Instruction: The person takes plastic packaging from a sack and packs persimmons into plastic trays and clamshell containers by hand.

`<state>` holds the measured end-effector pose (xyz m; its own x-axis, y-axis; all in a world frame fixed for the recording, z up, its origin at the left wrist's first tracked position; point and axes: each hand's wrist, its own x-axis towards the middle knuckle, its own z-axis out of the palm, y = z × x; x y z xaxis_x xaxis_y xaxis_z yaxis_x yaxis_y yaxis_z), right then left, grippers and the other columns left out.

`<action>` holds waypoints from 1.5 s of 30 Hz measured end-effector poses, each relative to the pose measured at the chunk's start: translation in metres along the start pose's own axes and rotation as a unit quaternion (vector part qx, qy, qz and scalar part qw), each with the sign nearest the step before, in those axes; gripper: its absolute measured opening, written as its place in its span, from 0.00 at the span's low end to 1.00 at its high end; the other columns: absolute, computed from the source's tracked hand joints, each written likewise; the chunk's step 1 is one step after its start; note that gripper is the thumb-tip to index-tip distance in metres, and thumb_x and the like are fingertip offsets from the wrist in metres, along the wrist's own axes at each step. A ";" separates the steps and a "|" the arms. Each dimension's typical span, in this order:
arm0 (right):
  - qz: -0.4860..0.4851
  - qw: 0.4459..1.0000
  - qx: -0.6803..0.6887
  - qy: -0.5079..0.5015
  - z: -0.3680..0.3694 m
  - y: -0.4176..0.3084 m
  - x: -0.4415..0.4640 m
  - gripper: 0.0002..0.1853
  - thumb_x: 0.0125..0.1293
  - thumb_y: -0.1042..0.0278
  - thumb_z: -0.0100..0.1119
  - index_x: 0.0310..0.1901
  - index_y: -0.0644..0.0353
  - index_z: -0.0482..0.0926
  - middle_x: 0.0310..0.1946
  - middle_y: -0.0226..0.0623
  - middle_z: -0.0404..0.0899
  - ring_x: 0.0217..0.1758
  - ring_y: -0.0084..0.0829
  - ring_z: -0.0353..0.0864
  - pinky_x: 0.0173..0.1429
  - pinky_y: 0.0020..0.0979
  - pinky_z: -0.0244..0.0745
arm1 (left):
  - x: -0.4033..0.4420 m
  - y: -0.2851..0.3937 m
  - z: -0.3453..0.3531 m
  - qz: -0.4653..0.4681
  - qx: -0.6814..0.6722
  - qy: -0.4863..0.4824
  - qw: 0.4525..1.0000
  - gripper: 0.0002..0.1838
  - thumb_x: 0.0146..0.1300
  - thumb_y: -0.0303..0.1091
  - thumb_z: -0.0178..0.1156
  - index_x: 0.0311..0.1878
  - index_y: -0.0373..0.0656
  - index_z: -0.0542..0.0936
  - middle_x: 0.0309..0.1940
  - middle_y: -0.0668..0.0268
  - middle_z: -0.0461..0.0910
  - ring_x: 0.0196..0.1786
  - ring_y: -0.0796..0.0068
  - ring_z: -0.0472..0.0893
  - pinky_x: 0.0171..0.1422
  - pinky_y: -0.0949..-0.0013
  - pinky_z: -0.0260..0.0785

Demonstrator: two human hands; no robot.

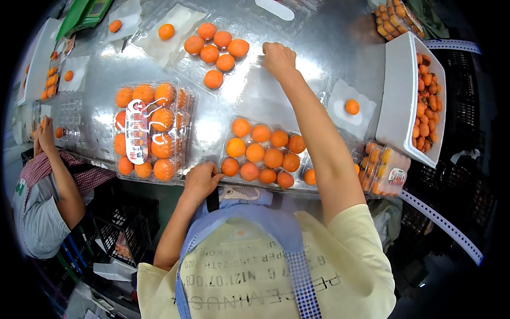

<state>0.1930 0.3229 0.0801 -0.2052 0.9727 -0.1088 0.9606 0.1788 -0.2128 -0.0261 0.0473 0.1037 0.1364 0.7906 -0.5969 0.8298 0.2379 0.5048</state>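
Right at my waist is a clear plastic clamshell tray point(265, 137) filled with rows of oranges point(255, 152). My left hand point(201, 182) is at its near left corner, fingers curled and pinched on the rim. Stretched far forward, my right hand point(279, 58) is closed at the far edge of the clear lid point(265, 95), which lies folded back from the tray. Its fingertips are turned away from view. Just left of that hand, a second open clear tray point(194, 66) holds several oranges. A packed clamshell with a label and white string handle point(139, 130) stands to the left.
Single oranges lie on white paper sheets point(358, 106) around the metal table point(212, 114). A white foam box point(396, 90) of small orange fruits stands right. Packed clamshells point(383, 167) sit at the right edge. A green scale point(85, 15) is far left. Another person's hands point(45, 135) work at left.
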 end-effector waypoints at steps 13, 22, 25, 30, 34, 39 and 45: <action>-0.232 0.945 0.203 0.110 0.002 -0.026 -0.107 0.19 0.50 0.65 0.64 0.46 0.58 0.77 0.40 0.38 0.78 0.46 0.40 0.74 0.51 0.37 0.68 | -0.001 -0.011 0.005 0.069 0.000 0.066 0.995 0.09 0.57 0.33 0.58 0.37 0.39 0.80 0.31 0.55 0.81 0.35 0.55 0.80 0.41 0.59 0.71; -0.317 0.944 0.052 0.073 0.030 -0.072 -0.206 0.10 0.44 0.69 0.60 0.32 0.58 0.77 0.30 0.32 0.74 0.41 0.31 0.70 0.49 0.34 0.63 | -0.007 0.009 -0.016 0.060 -0.061 0.093 0.992 0.10 0.59 0.33 0.59 0.42 0.38 0.78 0.33 0.57 0.81 0.32 0.64 0.81 0.38 0.66 0.71; -0.283 0.953 0.039 0.100 0.027 -0.078 -0.211 0.06 0.47 0.71 0.57 0.30 0.58 0.74 0.28 0.34 0.73 0.41 0.32 0.70 0.49 0.34 0.64 | -0.005 0.012 -0.012 0.077 -0.101 0.099 0.987 0.10 0.60 0.31 0.59 0.43 0.38 0.78 0.33 0.61 0.82 0.33 0.71 0.81 0.36 0.69 0.71; -0.229 0.939 0.253 0.044 0.011 -0.068 -0.217 0.28 0.44 0.70 0.65 0.51 0.62 0.71 0.40 0.44 0.70 0.46 0.44 0.70 0.49 0.39 0.66 | -0.010 0.029 -0.014 0.073 -0.238 0.110 0.962 0.15 0.63 0.31 0.57 0.52 0.39 0.74 0.41 0.61 0.79 0.39 0.75 0.79 0.40 0.73 0.73; -0.125 0.877 0.464 0.007 -0.017 -0.067 -0.235 0.31 0.47 0.66 0.69 0.53 0.60 0.68 0.50 0.44 0.70 0.53 0.43 0.71 0.52 0.37 0.69 | -0.007 0.042 -0.008 0.097 -0.525 0.019 0.845 0.22 0.68 0.37 0.52 0.61 0.39 0.66 0.52 0.56 0.74 0.47 0.69 0.79 0.46 0.69 0.74; -0.133 0.816 0.557 0.076 -0.022 -0.066 -0.249 0.29 0.49 0.70 0.68 0.54 0.61 0.69 0.48 0.41 0.74 0.51 0.35 0.75 0.53 0.31 0.71 | -0.013 0.059 -0.018 0.115 -0.678 -0.145 0.711 0.24 0.70 0.37 0.47 0.65 0.35 0.61 0.55 0.55 0.71 0.54 0.66 0.76 0.55 0.62 0.74; -0.060 0.733 0.678 0.010 -0.028 -0.063 -0.254 0.24 0.54 0.73 0.65 0.52 0.64 0.70 0.46 0.37 0.76 0.52 0.27 0.75 0.58 0.29 0.69 | -0.019 0.066 -0.012 0.166 -0.665 -0.123 0.718 0.26 0.69 0.36 0.48 0.66 0.34 0.60 0.56 0.54 0.70 0.54 0.65 0.76 0.54 0.64 0.75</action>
<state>0.1902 0.0688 0.1478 -0.2574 0.9663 0.0001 -0.1350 -0.0359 -0.9902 0.0193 0.0546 0.1563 0.4349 0.8431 -0.3163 -0.4977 0.5178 0.6958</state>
